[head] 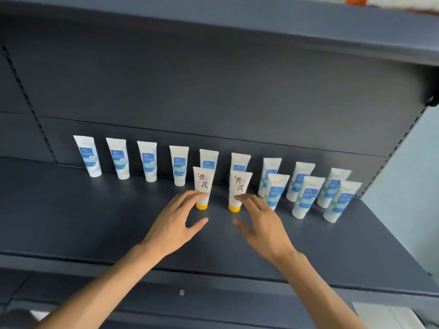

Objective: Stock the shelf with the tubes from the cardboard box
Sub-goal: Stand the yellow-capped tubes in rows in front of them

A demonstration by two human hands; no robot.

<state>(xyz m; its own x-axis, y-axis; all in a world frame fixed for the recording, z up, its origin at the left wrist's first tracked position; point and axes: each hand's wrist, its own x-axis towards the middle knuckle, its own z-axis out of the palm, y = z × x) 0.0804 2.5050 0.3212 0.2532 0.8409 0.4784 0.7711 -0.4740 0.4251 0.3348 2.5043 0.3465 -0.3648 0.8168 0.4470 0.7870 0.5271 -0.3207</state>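
The dark blue shelf has lots of bare room at the front and on its left side. Its front edge runs across just under the person's wrists. Its right end stops by a post with little holes, next to a pale blue wall.

Two white tubes with yellow caps stand cap-down near the middle. The left yellow-cap tube and the right yellow-cap tube are close together with a small gap between them.

The left hand is spread out, fingers straight and loose. Its fingertips are at the lower part of the left yellow-cap tube, but I cannot tell if they touch it. The right hand is spread out too, holding nothing, with its fingertips right by the right yellow-cap tube.

Behind them, a long row of white and blue tubes stands against the back wall, with gaps between them. On the right, three more white and blue tubes stand in front of that row, packed closer.

Another shelf hangs over the top like a roof. Something orange and white sits on it. I cannot see the cardboard box.
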